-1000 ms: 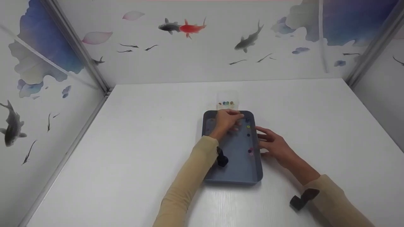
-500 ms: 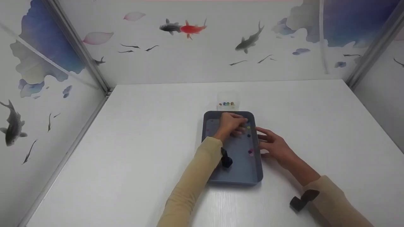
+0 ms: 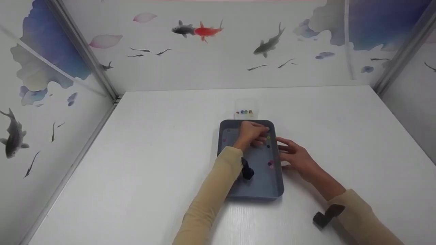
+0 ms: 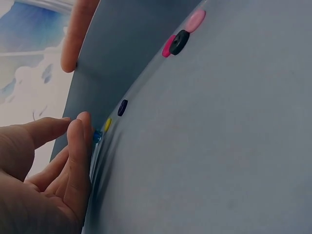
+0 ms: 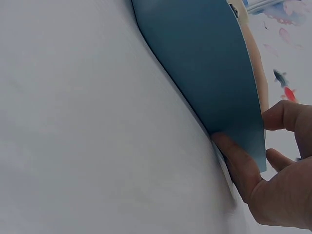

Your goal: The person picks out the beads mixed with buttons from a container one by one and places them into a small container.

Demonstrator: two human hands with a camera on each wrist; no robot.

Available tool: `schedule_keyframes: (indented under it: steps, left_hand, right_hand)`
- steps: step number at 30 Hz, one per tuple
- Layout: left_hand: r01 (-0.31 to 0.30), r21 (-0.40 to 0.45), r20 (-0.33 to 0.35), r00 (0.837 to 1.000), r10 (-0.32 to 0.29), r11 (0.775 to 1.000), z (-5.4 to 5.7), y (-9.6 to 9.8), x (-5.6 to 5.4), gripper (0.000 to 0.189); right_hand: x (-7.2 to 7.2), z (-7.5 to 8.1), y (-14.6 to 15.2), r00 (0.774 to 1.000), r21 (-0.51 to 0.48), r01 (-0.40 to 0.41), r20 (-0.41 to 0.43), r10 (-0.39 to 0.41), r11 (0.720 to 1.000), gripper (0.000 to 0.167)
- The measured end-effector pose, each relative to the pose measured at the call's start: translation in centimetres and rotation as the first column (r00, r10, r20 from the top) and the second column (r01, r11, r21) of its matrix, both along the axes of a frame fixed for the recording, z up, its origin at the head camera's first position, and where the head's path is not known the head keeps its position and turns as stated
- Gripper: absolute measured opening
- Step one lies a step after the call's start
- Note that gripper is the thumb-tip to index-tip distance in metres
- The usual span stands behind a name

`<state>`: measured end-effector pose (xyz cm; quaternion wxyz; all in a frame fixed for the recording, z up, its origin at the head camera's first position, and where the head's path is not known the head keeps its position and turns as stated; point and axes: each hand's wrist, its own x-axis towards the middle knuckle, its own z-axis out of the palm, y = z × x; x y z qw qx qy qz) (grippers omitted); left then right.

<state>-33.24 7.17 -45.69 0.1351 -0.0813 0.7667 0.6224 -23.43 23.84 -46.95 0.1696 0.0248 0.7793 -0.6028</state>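
Observation:
A grey-blue rectangular tray (image 3: 253,183) lies on the white table with small coloured buttons along its sides. My left hand (image 3: 251,132) reaches inside to the far right corner, fingers and thumb extended. In the left wrist view its fingertips are right beside a small blue piece (image 4: 97,136) at the wall's foot. Near it are a yellow button (image 4: 107,124) and a dark blue button (image 4: 123,107). Further along sit a black button (image 4: 179,42), a pink button (image 4: 196,21) and a magenta button (image 4: 167,46). Spread fingers of my right hand (image 3: 299,160) touch the tray's outer right wall.
Behind the tray's far end stands a clear container (image 3: 246,103) with several small coloured pieces in it. Two more small pieces lie at the tray's left side, one a pink button (image 3: 224,140). White panels (image 3: 231,68) printed with fish enclose the table.
My left hand has moved from near the tray's far middle rightward and down into the far right corner. The right hand stays at the outer wall.

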Motion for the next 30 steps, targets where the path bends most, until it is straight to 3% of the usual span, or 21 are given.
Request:
schedule_keyframes:
  steps: [14, 30]
  left_hand:
    - [-0.017, 0.052, -0.011, 1.0, 0.018, 0.998, -0.44, 0.42, -0.28, 0.013]
    - [-0.01, -0.005, -0.009, 1.0, 0.01, 1.0, -0.95, 0.92, -0.65, 0.008]
  right_hand:
    - [0.0, -0.23, 0.11, 1.0, -0.028, -0.001, 0.003, 0.001, 1.0, 0.076]
    - [0.1, -0.05, 0.2, 1.0, -0.041, -0.009, 0.003, 0.009, 0.999, 0.078]
